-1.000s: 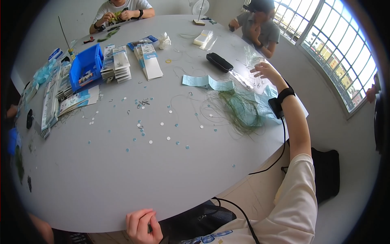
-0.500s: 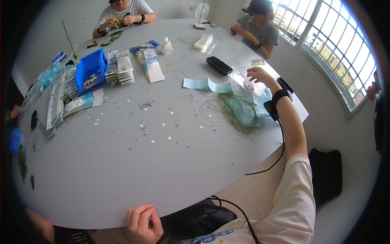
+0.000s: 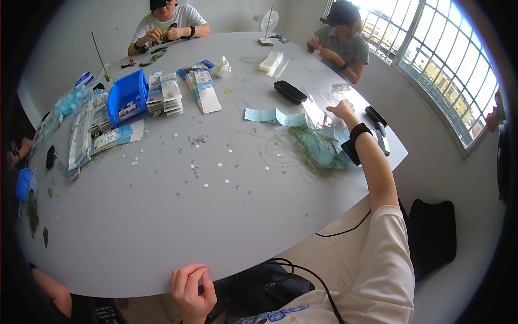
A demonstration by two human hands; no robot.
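Observation:
Just past the table's front edge, my left hand (image 3: 193, 291) is closed, its fingers loosely curled and nothing visible in them. My right arm reaches far across the right side of the table. Its hand (image 3: 342, 109) is over the right edge of a clear plastic sheet (image 3: 318, 114), fingers mostly folded and one digit pointing left; I cannot make out what they hold. Below that hand lies crumpled light-blue paper (image 3: 330, 154) with a tangle of green thread-like line (image 3: 307, 148) on it. A flat light-blue strip (image 3: 264, 115) stretches to the left.
A black case (image 3: 290, 92) lies beyond the plastic; a black stapler-like tool (image 3: 376, 117) is right of my wrist. Small white and blue dots (image 3: 227, 181) are scattered mid-table. A blue bin (image 3: 128, 97) and card stacks (image 3: 170, 89) stand at left. Two people (image 3: 170, 27) sit across.
My right hand has drawn its spread fingers in and lowered toward the plastic. The black tool beside my wrist shows more fully. My left hand stays near the table edge; the view shifted slightly.

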